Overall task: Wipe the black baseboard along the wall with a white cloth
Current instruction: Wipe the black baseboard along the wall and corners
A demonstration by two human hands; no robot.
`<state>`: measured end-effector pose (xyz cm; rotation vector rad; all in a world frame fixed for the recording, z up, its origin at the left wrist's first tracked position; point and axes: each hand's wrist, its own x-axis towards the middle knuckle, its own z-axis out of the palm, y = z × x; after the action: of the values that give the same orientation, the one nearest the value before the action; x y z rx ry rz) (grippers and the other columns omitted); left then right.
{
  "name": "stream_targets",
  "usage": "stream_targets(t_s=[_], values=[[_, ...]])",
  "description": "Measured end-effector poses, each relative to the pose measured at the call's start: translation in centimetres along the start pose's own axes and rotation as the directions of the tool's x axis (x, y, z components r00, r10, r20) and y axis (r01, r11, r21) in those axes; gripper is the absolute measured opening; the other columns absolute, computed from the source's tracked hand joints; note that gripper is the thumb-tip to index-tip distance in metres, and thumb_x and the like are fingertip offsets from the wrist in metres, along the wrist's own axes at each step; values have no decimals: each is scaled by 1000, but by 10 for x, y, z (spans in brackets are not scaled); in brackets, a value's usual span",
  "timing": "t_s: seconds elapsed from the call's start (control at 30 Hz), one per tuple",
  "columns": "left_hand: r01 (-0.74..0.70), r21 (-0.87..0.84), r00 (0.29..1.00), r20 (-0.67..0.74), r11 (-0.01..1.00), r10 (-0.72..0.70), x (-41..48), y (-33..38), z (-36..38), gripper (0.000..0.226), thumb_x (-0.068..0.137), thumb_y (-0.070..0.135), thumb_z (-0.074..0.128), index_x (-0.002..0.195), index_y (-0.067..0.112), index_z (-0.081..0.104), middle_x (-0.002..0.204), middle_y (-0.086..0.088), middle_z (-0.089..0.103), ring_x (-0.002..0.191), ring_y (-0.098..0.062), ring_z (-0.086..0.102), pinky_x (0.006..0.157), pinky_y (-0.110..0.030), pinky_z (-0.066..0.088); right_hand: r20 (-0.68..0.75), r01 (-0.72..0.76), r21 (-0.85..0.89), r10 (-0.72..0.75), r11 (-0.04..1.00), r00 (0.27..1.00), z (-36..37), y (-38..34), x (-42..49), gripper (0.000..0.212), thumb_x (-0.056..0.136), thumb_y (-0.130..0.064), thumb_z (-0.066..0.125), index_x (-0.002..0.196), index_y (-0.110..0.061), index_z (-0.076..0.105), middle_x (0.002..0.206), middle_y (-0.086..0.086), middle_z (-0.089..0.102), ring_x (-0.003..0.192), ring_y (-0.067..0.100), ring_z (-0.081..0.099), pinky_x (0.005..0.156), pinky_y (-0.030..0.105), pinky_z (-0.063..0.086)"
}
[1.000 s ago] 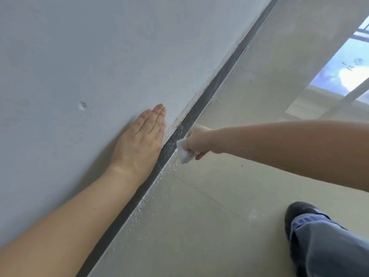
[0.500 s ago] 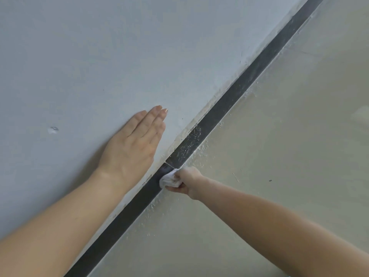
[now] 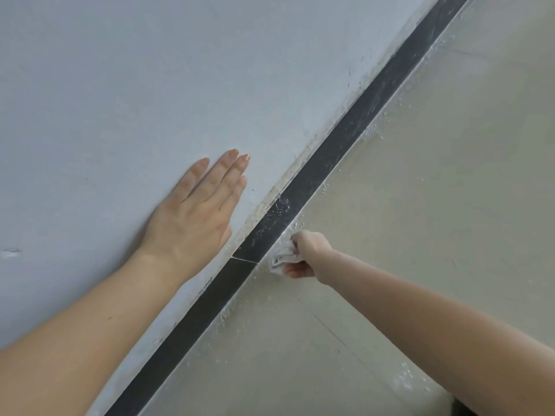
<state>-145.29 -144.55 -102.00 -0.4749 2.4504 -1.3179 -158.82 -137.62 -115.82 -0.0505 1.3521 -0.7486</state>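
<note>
A black baseboard (image 3: 327,159) runs diagonally from the lower left to the upper right, between the wall and the floor. It carries white smears and specks near its middle and a thin joint line below that. My left hand (image 3: 195,214) lies flat on the wall with straight fingers, just left of the baseboard. My right hand (image 3: 306,255) grips a crumpled white cloth (image 3: 280,258) at the lower edge of the baseboard, where it meets the floor, beside the joint.
The pale grey wall (image 3: 150,85) fills the upper left and has a small chip (image 3: 10,253) at the far left. The beige floor (image 3: 435,190) fills the right, with white crumbs along the baseboard's edge and a tile seam.
The view has shifted, so the shoe and bright window patch are out of sight. My right hand with the cloth has slid off the baseboard face to its lower edge. My left hand stays flat on the wall.
</note>
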Motion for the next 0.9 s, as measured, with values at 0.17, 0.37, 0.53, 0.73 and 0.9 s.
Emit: stream_targets(t_s=[0.17, 0.37, 0.53, 0.73, 0.9], values=[[-26, 7, 1000, -16, 1000, 26, 0, 1, 4, 60, 91, 27, 21, 148, 6, 23, 158, -11, 10, 145, -27, 9, 117, -44, 0, 368, -226, 327, 97, 918, 925, 50, 26, -10, 14, 93, 6, 41, 91, 4, 54, 95, 22, 62, 87, 34, 63, 85, 39, 56], [-23, 17, 999, -44, 1000, 23, 0, 3, 9, 59, 92, 25, 24, 148, 6, 23, 158, -11, 12, 145, -27, 9, 117, -43, 1, 175, -93, 550, -6, 830, 985, 16, -21, -7, 17, 88, 12, 35, 92, 9, 51, 104, 28, 62, 81, 34, 67, 62, 32, 58], [-18, 15, 998, -56, 1000, 19, 1, 2, 9, 59, 92, 25, 23, 148, 5, 23, 157, -12, 13, 145, -28, 9, 117, -43, 1, -21, 22, 660, -11, 751, 1000, -18, -40, -7, 23, 90, 0, 41, 104, 7, 58, 90, 22, 66, 80, 31, 69, 61, 32, 58], [-25, -1, 998, -50, 1000, 25, 0, 3, 7, 59, 91, 24, 24, 147, 5, 27, 157, -11, 15, 144, -27, 11, 117, -43, 2, 216, -216, 154, 180, 964, 960, 39, 21, -34, 19, 95, -10, 39, 84, -7, 53, 72, 13, 60, 56, 22, 57, 49, 25, 49], [-26, 0, 999, -42, 1000, 26, 1, 1, 3, 58, 90, 22, 30, 146, 7, 28, 157, -11, 15, 144, -26, 10, 117, -42, 2, 299, -163, 345, 56, 924, 953, 52, -4, -32, 19, 95, 0, 35, 88, -1, 53, 79, 12, 60, 63, 19, 60, 55, 24, 55]])
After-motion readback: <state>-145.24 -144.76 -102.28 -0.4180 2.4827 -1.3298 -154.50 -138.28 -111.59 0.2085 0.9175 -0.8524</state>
